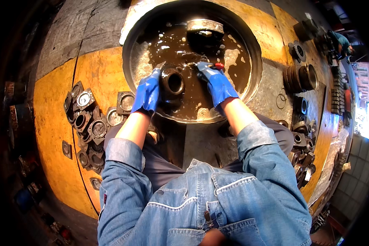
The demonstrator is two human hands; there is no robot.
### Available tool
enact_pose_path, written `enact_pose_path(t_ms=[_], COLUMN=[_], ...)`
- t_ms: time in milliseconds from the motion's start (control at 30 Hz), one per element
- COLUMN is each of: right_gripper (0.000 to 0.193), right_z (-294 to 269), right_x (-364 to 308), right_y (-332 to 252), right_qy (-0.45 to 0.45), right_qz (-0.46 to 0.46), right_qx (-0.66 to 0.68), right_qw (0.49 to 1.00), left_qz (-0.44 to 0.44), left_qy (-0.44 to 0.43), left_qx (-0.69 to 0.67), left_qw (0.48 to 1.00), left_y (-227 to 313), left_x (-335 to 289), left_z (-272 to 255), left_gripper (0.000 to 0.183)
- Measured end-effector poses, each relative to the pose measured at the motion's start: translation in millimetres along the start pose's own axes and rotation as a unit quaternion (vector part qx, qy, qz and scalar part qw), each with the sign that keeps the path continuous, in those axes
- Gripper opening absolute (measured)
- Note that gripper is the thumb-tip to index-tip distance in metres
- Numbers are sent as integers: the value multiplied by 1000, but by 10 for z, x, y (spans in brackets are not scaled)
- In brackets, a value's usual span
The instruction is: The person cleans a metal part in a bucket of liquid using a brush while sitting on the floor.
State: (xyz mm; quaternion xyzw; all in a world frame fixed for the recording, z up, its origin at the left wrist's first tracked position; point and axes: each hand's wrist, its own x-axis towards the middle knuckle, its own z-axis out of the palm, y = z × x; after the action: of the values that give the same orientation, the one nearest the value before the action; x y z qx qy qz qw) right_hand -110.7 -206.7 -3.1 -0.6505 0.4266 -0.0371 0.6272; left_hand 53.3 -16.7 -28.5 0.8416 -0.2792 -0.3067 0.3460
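Wearing a blue rubber glove, my left hand (pixel 146 93) grips the left side of a dark, wet, hollow metal part (pixel 166 76). The part's round bore faces up and toward the right. My right hand (pixel 217 85), gloved in blue too, is closed around a tool with a red end (pixel 219 66); its working end is hidden or too small to make out. Both hands are over a wide round metal basin (pixel 256 80) of dark, foamy liquid. A shiny round metal container (pixel 205 26) sits in the liquid toward the far side.
Several dark metal parts with round openings (pixel 98 128) are heaped on yellow boards (pixel 55 106) at left. More parts (pixel 302 141) lie at right, beyond a ribbed cylinder (pixel 301 78) and thin rings (pixel 281 101). Another person (pixel 343 43) is at the far right.
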Motion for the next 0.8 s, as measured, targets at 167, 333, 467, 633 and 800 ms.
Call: enact_pose_path(t_ms=[167,333,467,633,800], right_gripper=[38,40,39,48,35], right_z=[132,155,97,18,239], right_x=[-120,-295,-254,-337,-252], right_y=[171,370,339,-115,-110], right_qy=[13,-15,-106,-34,0], right_qz=[96,58,106,3,-212], right_qx=[87,67,66,-15,-213], right_qw=[991,996,986,999,954], left_qz=[-111,-92,0,-9,-1], left_qy=[-10,-27,29,39,20], left_qx=[-145,-70,-78,-160,-128], left_qw=[983,993,997,986,992], left_y=[256,127,-20,-100,108], left_x=[-74,-7,13,-24,-80], left_z=[-85,-44,18,2,-45], left_gripper=[43,46,47,54,54])
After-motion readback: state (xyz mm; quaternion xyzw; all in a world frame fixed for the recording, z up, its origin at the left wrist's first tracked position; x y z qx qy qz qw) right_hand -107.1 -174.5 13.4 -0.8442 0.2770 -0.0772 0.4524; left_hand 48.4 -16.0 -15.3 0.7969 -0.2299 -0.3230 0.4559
